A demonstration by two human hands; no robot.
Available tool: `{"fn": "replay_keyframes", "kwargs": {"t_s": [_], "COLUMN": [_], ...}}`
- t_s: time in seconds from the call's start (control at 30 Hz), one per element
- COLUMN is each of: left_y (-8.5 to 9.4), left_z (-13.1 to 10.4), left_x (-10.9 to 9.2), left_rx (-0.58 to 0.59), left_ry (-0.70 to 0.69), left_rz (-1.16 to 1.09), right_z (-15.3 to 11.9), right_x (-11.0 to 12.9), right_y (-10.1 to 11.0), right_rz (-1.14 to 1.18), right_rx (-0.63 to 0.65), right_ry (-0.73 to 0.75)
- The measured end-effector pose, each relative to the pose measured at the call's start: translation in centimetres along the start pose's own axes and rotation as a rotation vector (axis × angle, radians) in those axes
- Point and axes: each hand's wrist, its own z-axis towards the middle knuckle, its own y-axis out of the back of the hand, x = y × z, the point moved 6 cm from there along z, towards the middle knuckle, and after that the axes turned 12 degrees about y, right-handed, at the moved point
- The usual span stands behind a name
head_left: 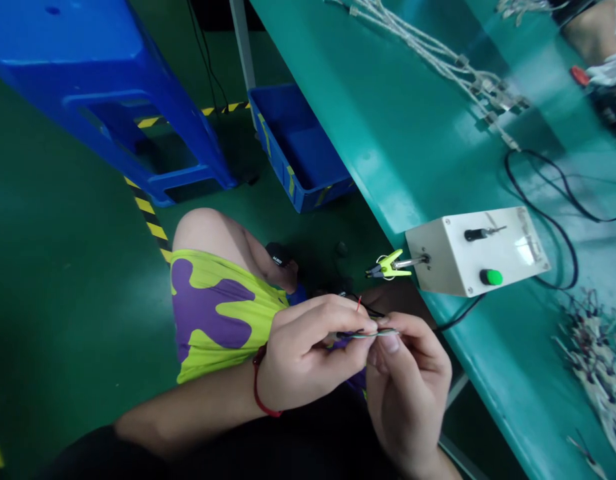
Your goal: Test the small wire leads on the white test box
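Note:
My left hand (pixel 313 357), with a red cord at its wrist, pinches a few thin wires (pixel 365 334) between thumb and fingertips. Close against it, my right hand (pixel 411 387) pinches the same wires with thumb and forefinger. The strands look pale green and dark, twisted together, and a short red wire end (pixel 359 304) sticks up by my left fingertips. Just beyond my hands, a yellow-green clip (pixel 392 265) juts on a metal rod from a white box (pixel 493 250). The box has a green knob and a black switch. My fingers hide part of the wires.
The box stands at the edge of a green table (pixel 388 127). Bundled white cables (pixel 438 63) lie at the far side, more wire bundles (pixel 595 373) at the right. A blue bin (pixel 308 200) and a blue stool (pixel 88 87) are on the floor. Another person's arm (pixel 593 33) shows top right.

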Motion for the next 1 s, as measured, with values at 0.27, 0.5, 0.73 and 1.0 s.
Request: {"fn": "replay_keyframes", "kwargs": {"t_s": [0.27,0.5,0.73,1.0], "left_y": [-0.3,-0.9,-2.8,-2.4], "left_z": [0.4,0.1,-0.8,-0.4], "left_x": [0.3,1.7,2.8,3.3], "left_rx": [0.031,0.117,0.300,0.244], "left_ry": [0.080,0.394,0.728,0.694], "left_rz": [-0.073,-0.277,-0.764,-0.809], "right_z": [-0.1,0.1,0.4,0.7], "right_x": [0.0,-0.1,-2.1,-2.0], "right_y": [0.6,1.1,-0.2,-1.3], "right_rz": [-0.010,-0.032,0.197,0.273], "right_rx": [-0.029,-0.121,0.017,0.060], "right_ry": [0.018,0.076,-0.222,-0.177]}}
